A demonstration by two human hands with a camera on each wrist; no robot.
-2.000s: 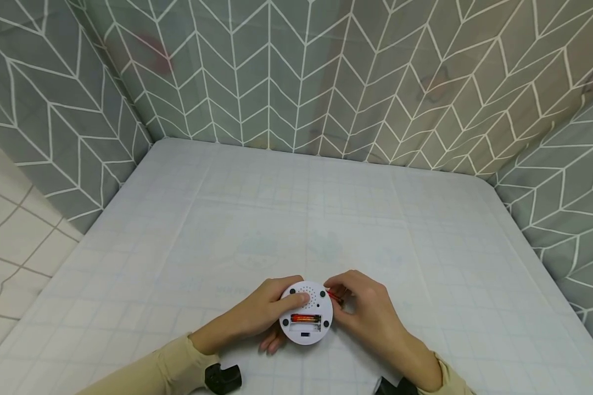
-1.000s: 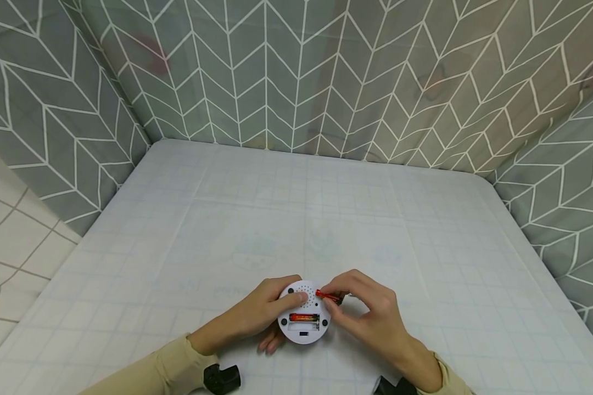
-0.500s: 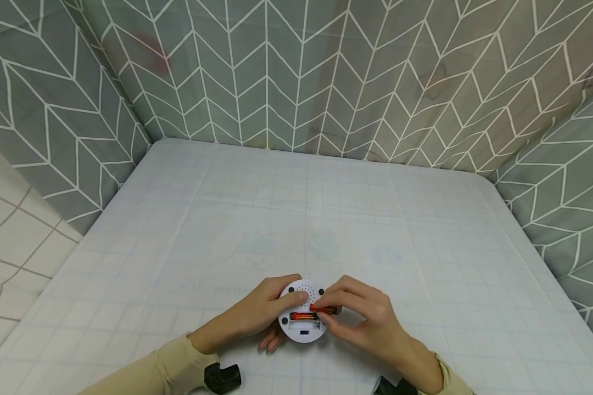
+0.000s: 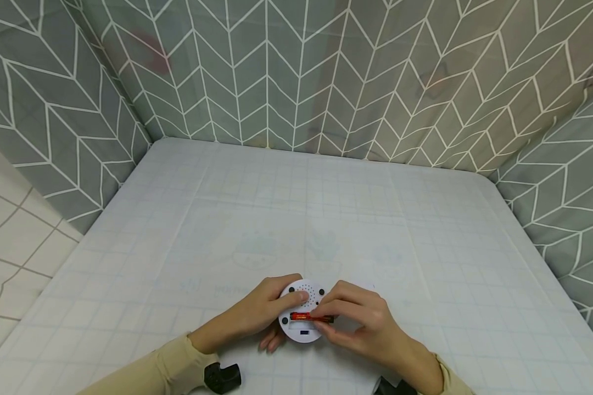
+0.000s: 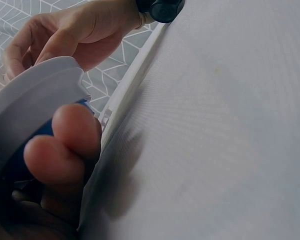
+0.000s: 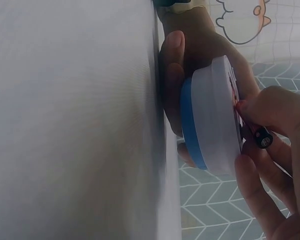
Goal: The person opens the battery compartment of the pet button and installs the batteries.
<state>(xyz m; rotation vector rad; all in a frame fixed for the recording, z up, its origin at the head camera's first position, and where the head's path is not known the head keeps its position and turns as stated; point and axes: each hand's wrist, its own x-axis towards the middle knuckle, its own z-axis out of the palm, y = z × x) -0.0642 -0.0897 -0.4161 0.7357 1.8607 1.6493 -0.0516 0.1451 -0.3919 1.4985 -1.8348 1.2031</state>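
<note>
A round white device [image 4: 303, 307] with speaker holes, dark feet and an uncovered battery compartment is tilted up in my left hand [image 4: 257, 310]. My left thumb lies across the speaker holes; the other fingers [image 5: 70, 132] support the device from beneath. One red battery [image 4: 298, 316] sits in the upper part of the compartment. My right hand [image 4: 363, 315] pinches a second battery [image 6: 262, 137], red with a black end, between thumb and fingertips, right at the compartment's right side. The right wrist view shows this battery slanting out from the white face, and a blue band [image 6: 192, 127] round the device's other side.
Pale, grid-patterned cloth covers the table [image 4: 296, 219]. Grey curtains [image 4: 286, 82] with white chevron lines stand along the back and both sides. Black wrist cameras [image 4: 222, 378] sit on both wrists. Tiled floor [image 4: 15, 236] shows at the left.
My right hand has brought the battery from beside the device's right edge, left and down to the compartment. My left hand and the device have stayed nearly still.
</note>
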